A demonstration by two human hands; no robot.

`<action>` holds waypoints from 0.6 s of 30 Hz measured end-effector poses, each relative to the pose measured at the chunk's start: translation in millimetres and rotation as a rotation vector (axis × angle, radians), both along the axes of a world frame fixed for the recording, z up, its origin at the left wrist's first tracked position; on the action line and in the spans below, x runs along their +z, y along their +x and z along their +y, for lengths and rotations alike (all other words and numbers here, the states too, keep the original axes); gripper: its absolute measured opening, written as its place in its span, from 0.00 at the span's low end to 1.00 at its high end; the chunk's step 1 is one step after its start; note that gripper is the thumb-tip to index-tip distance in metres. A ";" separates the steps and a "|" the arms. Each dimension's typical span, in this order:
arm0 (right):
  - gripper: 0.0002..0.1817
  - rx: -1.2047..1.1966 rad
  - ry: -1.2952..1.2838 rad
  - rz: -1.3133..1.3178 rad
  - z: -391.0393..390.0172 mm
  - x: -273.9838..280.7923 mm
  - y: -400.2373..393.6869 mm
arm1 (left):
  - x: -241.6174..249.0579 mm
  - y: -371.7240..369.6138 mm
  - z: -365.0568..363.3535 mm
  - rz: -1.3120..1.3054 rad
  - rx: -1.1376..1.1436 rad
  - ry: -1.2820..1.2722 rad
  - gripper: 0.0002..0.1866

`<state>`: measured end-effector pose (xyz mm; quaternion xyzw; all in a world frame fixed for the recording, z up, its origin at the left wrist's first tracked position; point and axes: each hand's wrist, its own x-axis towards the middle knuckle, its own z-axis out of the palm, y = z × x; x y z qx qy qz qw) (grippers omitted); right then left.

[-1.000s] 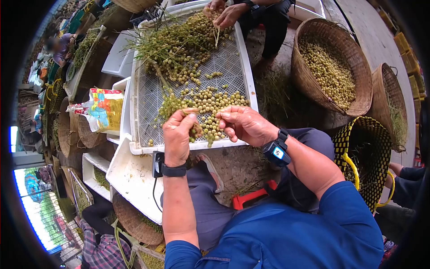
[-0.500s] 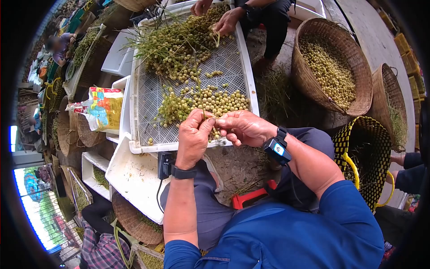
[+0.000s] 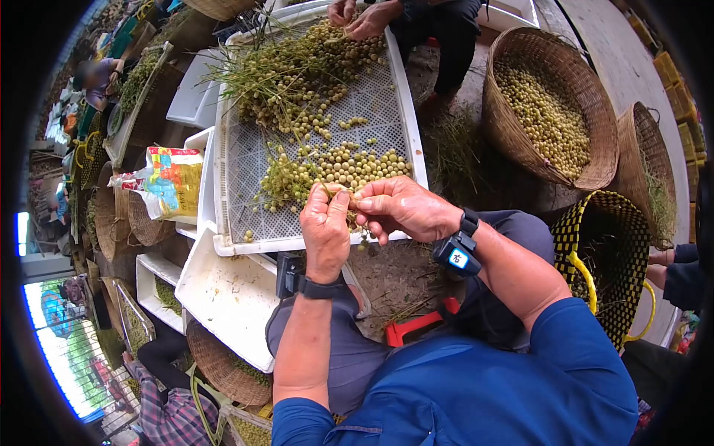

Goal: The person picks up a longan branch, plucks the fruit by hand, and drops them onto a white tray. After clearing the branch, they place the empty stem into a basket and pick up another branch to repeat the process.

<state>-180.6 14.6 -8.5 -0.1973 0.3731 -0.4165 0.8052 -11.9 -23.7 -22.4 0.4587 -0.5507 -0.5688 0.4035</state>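
Both my hands meet over the near edge of a white perforated tray. My left hand pinches a thin fruit stem between thumb and fingers. Close against it, my right hand is closed on the same sprig, its fingertips curled near the stem. Small greenish fruits or bits of stalk hang under the fingers, partly hidden. Behind my hands lie loose round yellow-green fruits, with a small bunch on green stalks to their left. A larger heap of stalked fruits covers the tray's far part.
Across the tray, a co-worker's hands work at the heap. To the right stand a wicker basket of fruits and a black-yellow woven basket. A white foam box and a colourful bag are at left; a red stool is below.
The long thin stem that stood up from my left hand no longer shows. My left hand has shifted slightly right. The co-worker's hands have moved up and closer together.
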 end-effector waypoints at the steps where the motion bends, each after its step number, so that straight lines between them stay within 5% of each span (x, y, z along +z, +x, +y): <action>1: 0.11 0.014 -0.024 0.080 0.0 -0.9 -0.4 | -0.9 -0.2 0.5 0.000 0.000 0.000 0.04; 9: 0.08 0.176 -0.057 0.392 4.1 -2.1 -9.6 | 14.4 13.2 -14.8 0.096 0.164 0.041 0.05; 12: 0.10 -0.062 0.007 -0.129 2.5 -5.9 -13.2 | 13.9 22.1 -20.3 0.240 0.152 0.148 0.05; 18: 0.15 -0.078 0.105 -0.106 4.7 -29.6 3.2 | 9.7 31.4 -23.5 0.487 0.093 0.374 0.04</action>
